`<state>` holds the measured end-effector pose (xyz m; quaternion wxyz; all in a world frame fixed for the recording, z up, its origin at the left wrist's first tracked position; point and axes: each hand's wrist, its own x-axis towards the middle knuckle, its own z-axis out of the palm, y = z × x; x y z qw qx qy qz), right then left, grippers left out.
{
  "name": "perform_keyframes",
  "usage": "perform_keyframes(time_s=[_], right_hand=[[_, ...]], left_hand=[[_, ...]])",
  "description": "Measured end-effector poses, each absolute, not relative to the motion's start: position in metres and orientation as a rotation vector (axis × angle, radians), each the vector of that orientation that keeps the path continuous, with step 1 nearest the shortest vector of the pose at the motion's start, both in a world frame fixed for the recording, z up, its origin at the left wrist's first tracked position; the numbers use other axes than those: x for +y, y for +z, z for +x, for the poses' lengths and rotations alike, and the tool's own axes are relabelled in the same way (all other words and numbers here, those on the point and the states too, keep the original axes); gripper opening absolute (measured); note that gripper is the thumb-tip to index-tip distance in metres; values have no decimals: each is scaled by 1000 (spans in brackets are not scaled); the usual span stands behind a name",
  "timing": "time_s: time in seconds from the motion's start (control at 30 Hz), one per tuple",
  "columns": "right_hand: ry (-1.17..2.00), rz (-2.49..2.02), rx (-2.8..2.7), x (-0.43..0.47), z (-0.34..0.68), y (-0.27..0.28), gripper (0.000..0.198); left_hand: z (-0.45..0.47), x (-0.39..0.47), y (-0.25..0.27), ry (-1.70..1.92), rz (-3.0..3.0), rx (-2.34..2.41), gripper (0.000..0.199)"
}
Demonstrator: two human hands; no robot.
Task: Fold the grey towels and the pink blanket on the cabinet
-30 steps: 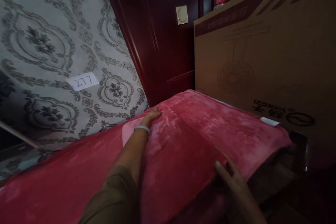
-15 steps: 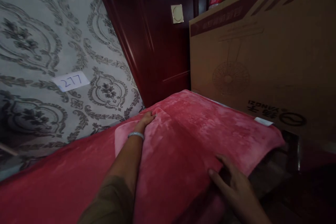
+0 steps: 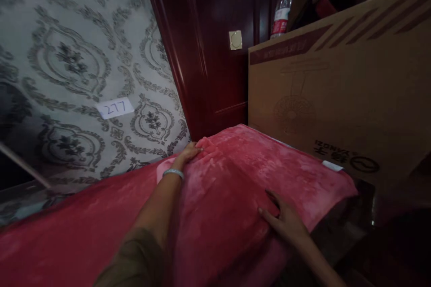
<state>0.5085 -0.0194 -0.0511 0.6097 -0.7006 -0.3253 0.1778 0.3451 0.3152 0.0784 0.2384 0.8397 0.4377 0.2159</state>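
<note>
A pink-red plush blanket [image 3: 222, 215] spreads across the surface before me, with one part folded over on top of the rest. At its far edge, near the wall, my left hand [image 3: 191, 150] is closed on the bunched cloth of the fold, its fingertips partly hidden in the pile. A pale bangle [image 3: 173, 173] circles that wrist. My right hand [image 3: 286, 219] touches the folded layer near the right side, thumb and forefinger apart; the other fingers are mostly hidden.
Patterned wallpaper with a paper label [image 3: 116, 108] reading 277 rises at the left. Behind the blanket stands a dark red wood panel [image 3: 218, 71]. A large cardboard box [image 3: 363, 85] borders the right, with a plastic bottle [image 3: 281, 13] behind its top edge.
The view has shifted, showing more of the bottle and a red round object above the box. Cloth at my left hand is more bunched and raised. My right hand stays at the fold.
</note>
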Motion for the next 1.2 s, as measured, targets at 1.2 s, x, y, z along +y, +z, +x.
perform_keyframes(time_s=[1.2], right_hand=[[-464, -1075, -1522, -13, 430, 176, 67]], left_hand=[[-27, 54, 214, 1747, 2167, 1117, 35]])
